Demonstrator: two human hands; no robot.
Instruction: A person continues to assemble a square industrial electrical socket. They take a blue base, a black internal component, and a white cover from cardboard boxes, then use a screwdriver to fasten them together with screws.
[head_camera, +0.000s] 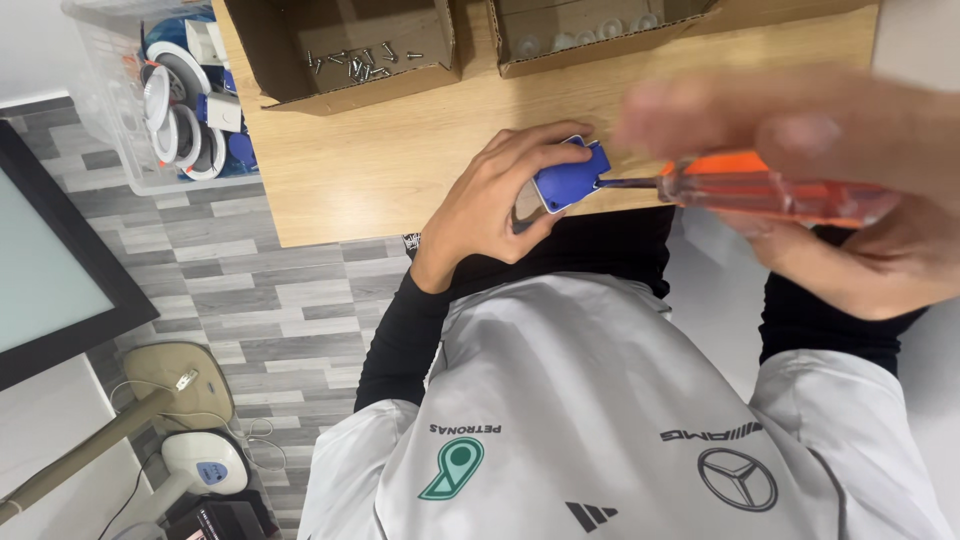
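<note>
A view from above looks down at a person's chest and two hands at the edge of a light wooden table (400, 170). At the far left, a dark-framed pale screen (40, 270) leans over a grey plank floor (260, 290), and below it a white handheld device (205, 465) sits in its stand among cables. Beside the table's left edge stands a clear plastic bin (110, 110) holding white round parts and small blue pieces. On the table's far side, an open cardboard box (345, 50) holds a loose scatter of small metal screws (360, 62); to its right a second cardboard box (600, 35) holds pale round parts, too dim to tell apart. Near the table's front edge, the left hand (495, 205) curls around a small blue and white plastic part (570, 178), fingers wrapped over its top and thumb beneath, holding it just above the table edge in front of the person's body. To the right, a screwdriver with a clear orange handle (760, 190) points left, its thin metal shaft meeting the side of the blue part. The right hand (850, 200) closes around that handle, fingers folded over the top; it is blurred, so the exact finger placement cannot be told. Below, the person wears a grey and white jacket over black sleeves.
</note>
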